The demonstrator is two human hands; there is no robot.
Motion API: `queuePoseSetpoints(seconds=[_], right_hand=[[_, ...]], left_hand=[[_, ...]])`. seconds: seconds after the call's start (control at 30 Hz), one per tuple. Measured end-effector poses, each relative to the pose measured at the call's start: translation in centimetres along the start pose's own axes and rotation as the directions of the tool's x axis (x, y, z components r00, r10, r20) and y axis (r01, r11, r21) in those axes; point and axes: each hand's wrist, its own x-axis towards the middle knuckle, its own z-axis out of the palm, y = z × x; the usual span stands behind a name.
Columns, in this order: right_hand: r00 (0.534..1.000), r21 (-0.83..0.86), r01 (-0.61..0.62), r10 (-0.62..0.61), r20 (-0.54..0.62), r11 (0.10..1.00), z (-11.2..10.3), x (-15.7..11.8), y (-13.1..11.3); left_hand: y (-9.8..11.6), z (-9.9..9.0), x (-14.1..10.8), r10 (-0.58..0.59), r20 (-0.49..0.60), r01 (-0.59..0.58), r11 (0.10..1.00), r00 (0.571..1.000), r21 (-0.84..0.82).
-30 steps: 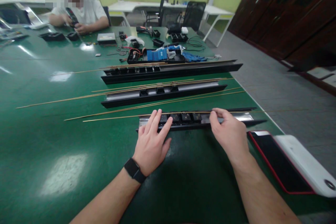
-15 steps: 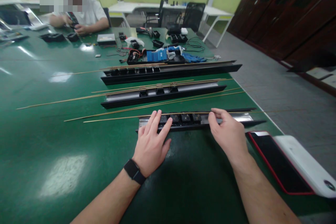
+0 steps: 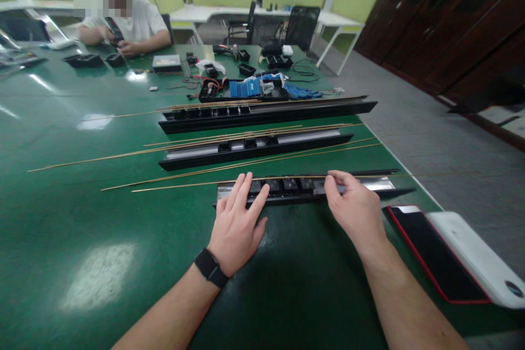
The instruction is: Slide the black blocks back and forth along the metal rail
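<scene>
A thin golden rod (image 3: 176, 187) lies lengthwise along the near black channel (image 3: 283, 200), above the row of small black blocks (image 3: 289, 184) inside it, its left end reaching out over the green counter (image 3: 123, 219); the right hand (image 3: 356, 206) pinches the rod between thumb and index finger; the left hand (image 3: 237, 227) lies palm down over the channel's left part, fingers partly spread; beyond are two loose rods (image 3: 229, 165), then two more black channels (image 3: 254, 156); a red-edged phone (image 3: 437, 254) lies to the right; across the counter sits a co-worker (image 3: 141, 24).
</scene>
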Motion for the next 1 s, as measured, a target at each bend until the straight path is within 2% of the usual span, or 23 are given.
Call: queuePoseSetpoints(seconds=[0.47,1.0], right_hand=[[1.0,-0.037,-0.015,0.014,-0.013,0.999,-0.12,0.13,0.23],[1.0,0.0,0.001,-0.001,-0.001,1.0,-0.06,0.02,0.24]], left_hand=[[-0.05,0.07,-0.07,0.002,-0.005,-0.002,1.0,1.0,0.002],[-0.02,0.13,-0.04,0.004,-0.003,-0.004,1.0,1.0,0.006]])
